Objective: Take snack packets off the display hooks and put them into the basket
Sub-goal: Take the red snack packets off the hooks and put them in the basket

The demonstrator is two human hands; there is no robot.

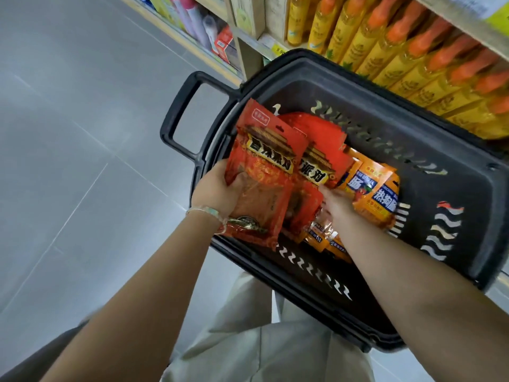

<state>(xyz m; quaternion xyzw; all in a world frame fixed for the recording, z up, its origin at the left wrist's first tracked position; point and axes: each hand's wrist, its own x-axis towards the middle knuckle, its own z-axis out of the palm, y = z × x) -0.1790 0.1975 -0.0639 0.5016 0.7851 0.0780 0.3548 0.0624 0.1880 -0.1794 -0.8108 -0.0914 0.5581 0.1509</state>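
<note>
A black plastic basket (429, 188) stands on the floor below me. My left hand (217, 188) grips a red snack packet (264, 172) by its left edge, over the basket's left rim. A second red packet (316, 164) lies beside it, partly under the first. My right hand (336, 208) reaches into the basket among the packets, fingers on the second red packet's lower edge; its grip is hidden. Orange packets (377, 194) with blue labels lie in the basket to the right, and more orange packets (325, 238) show under my right wrist.
The basket's pull handle (181, 111) sticks out to the left over grey floor tiles (82, 133). Shelves with yellow bottles with orange caps (399, 51) run along the upper right, right behind the basket. More shelved goods (203, 26) stand at the top centre. My light trousers (261, 340) are below.
</note>
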